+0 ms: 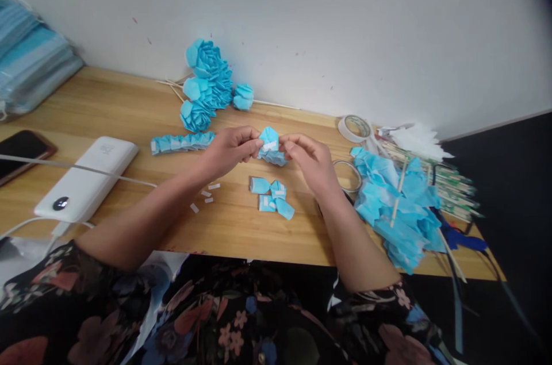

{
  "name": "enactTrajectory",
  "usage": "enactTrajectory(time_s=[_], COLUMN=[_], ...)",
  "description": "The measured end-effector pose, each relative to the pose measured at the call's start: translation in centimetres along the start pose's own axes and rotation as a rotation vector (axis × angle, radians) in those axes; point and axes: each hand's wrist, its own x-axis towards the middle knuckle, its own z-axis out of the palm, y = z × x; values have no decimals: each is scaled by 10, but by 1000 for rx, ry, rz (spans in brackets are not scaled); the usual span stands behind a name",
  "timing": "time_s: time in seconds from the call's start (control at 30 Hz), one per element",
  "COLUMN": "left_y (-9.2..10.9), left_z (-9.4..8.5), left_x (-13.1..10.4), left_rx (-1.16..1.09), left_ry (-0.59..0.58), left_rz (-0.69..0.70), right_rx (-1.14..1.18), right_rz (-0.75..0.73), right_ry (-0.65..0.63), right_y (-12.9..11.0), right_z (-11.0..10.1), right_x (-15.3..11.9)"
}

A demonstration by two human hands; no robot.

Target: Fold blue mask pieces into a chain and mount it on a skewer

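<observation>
Between thumb and fingers of my left hand [230, 149] is a light-blue paper petal [269, 136] with a white tape strip across its lower part. My right hand [308, 158] is closed in a pinch at the petal's right edge; whatever its fingertips grip is too small to make out. More folded blue paper [275, 158] shows just beneath the petal. On the table nearer to me lie several loose blue petals [271, 197], some bearing white strips. Small white strips [207, 195] are scattered left of them. A row of overlapping blue petals [181, 142] extends left behind my left hand.
Finished blue paper flowers [207, 86] on sticks lie by the wall, beside a small blue bud [244, 97]. Tape rolls [354, 128] and crumpled blue paper [392, 204] are at right. A white power bank [88, 178], a phone [26, 152] and a cable occupy the left.
</observation>
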Motion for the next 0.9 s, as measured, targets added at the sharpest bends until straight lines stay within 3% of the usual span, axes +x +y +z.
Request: enactTrajectory(time_s=[0.17,0.33,0.43,0.53,0.7,0.9], left_y=[-2,-4,0,7,12,1], left_z=[2,2,3,9,22,23], left_x=[0,0,-2,-8,-17,-14], left_rx=[26,46,74,184,406,489], left_ry=[-13,9,189,377,257,275], left_rz=[5,5,24,132,288,251], right_rx=[30,41,66,108,137,167], right_rz=[58,66,86,97,125,111], right_ry=[-66,-46,-5,54,88,69], right_y=[2,4,4,4,5,6], right_z=[3,5,8,11,15,21], right_x=[-1,-1,-1,-1,-2,-5])
